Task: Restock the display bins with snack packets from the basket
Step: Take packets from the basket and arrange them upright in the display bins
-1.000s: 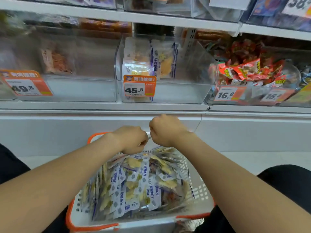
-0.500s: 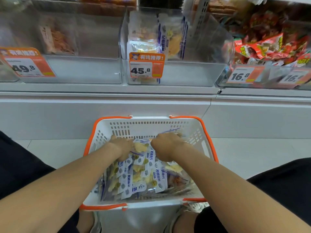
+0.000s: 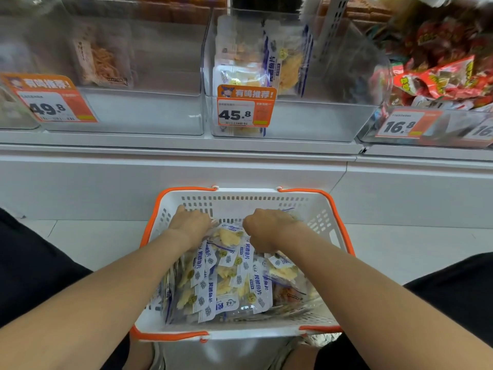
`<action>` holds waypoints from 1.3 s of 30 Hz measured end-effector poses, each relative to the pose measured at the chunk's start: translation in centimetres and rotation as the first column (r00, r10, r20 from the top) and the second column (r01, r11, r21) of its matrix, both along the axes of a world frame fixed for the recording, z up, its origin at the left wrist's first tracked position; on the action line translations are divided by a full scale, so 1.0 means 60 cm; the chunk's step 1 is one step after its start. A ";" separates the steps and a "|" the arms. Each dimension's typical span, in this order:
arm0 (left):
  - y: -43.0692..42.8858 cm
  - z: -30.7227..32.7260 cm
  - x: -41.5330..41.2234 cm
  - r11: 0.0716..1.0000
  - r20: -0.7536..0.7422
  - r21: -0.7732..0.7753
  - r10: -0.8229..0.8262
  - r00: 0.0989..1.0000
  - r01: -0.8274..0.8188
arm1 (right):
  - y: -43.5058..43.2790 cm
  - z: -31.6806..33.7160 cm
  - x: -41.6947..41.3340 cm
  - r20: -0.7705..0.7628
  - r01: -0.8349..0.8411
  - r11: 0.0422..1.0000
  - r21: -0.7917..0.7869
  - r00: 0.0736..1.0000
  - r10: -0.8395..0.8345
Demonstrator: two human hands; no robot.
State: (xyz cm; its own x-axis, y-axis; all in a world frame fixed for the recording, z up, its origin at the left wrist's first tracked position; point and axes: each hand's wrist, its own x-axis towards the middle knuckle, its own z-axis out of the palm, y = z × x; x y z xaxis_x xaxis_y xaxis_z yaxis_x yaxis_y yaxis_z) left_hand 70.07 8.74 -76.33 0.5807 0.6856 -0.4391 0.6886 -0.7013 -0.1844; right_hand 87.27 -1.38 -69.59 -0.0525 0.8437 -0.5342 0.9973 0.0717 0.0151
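A white basket (image 3: 240, 201) with an orange rim sits on the floor before me, holding several blue-and-white snack packets (image 3: 226, 279) of yellow fish slices. My left hand (image 3: 190, 222) and my right hand (image 3: 266, 228) are both down at the far end of the pile, knuckles up. Their fingers curl into the packets and are hidden from me. Above, a clear display bin (image 3: 293, 116) tagged 45.8 holds a few of the same packets standing at its left.
A clear bin (image 3: 138, 110) tagged 49.8 stands to the left with one orange-brown packet. Red packets (image 3: 440, 78) fill the bin at the right, tagged 16.8. A white shelf front (image 3: 173, 177) rises behind the basket. My dark-clothed knees flank the basket.
Both hands dropped from above the basket's far rim down into the packet pile. The view tilted down and the basket's far wall came into sight.
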 end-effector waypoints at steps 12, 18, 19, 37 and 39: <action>0.019 0.062 -0.019 0.724 0.497 -0.690 0.470 0.730 0.003 | -0.003 0.016 0.004 -0.047 0.137 0.988 0.072 0.990 -0.134; -0.002 0.087 -0.036 0.575 0.411 -0.818 0.566 0.715 0.016 | -0.005 0.020 0.019 -0.364 0.279 0.957 -0.079 0.886 -0.288; -0.006 0.085 -0.036 0.580 0.403 -0.815 0.563 0.722 0.002 | -0.005 0.022 0.021 -0.385 0.271 0.956 -0.112 0.875 -0.293; -0.012 0.134 -0.025 0.351 0.368 -0.929 0.849 0.380 0.115 | 0.012 0.039 0.011 -0.760 0.840 0.528 -0.125 0.261 -0.595; -0.019 0.144 -0.017 0.350 0.386 -0.922 0.857 0.342 0.165 | 0.015 0.043 0.010 -0.768 0.859 0.457 -0.230 0.128 -0.627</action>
State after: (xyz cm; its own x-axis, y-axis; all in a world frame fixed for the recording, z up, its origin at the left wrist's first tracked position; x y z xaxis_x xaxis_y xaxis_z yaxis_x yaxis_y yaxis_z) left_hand 69.05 7.61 -67.71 0.7179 0.5709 -0.3983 0.2900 0.2750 0.9167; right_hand 87.89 -0.49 -67.03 0.4533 0.7555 -0.4731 0.1963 -0.6023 -0.7737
